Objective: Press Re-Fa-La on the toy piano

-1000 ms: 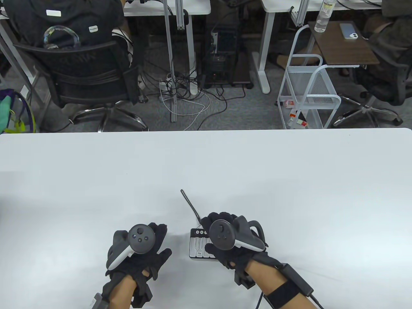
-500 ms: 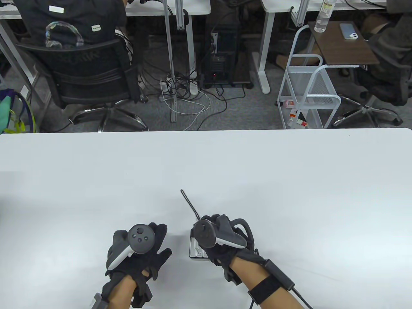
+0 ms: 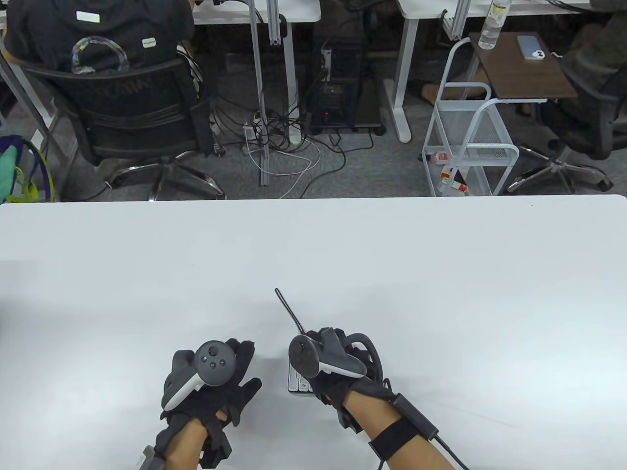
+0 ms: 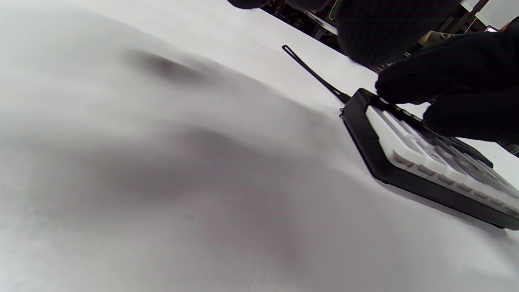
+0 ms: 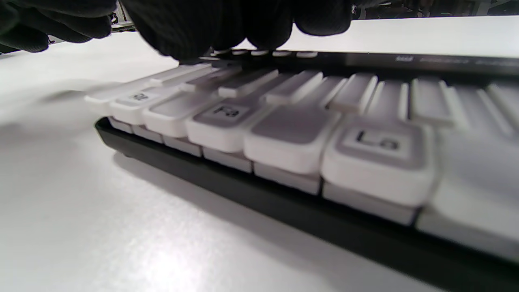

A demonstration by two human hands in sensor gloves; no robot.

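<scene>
Down near the front edge of the white table (image 3: 441, 274), a little right of centre, lies the small toy piano with a black case and white keys (image 3: 296, 382), most of it covered in the table view by the right hand. Its thin black antenna (image 3: 289, 309) slants away up and to the left across the tabletop. In the right wrist view the keys run in a row, with the labelled Re key (image 5: 138, 101) at the left end, the Fa key (image 5: 225, 117) further along and the La key (image 5: 379, 150) nearer the lens. The black-gloved right hand (image 3: 338, 377) hangs over the keyboard with its fingers (image 5: 194, 28) curled down; one fingertip touches the back part of the keys at the left end, close behind the Re key. Whether the key is pushed down I cannot tell. It grips nothing.

The black-gloved left hand (image 3: 208, 391) rests on the table just left of the piano, apart from it, its fingers spread loosely and holding nothing. Each hand carries a dark tracker on its back.
</scene>
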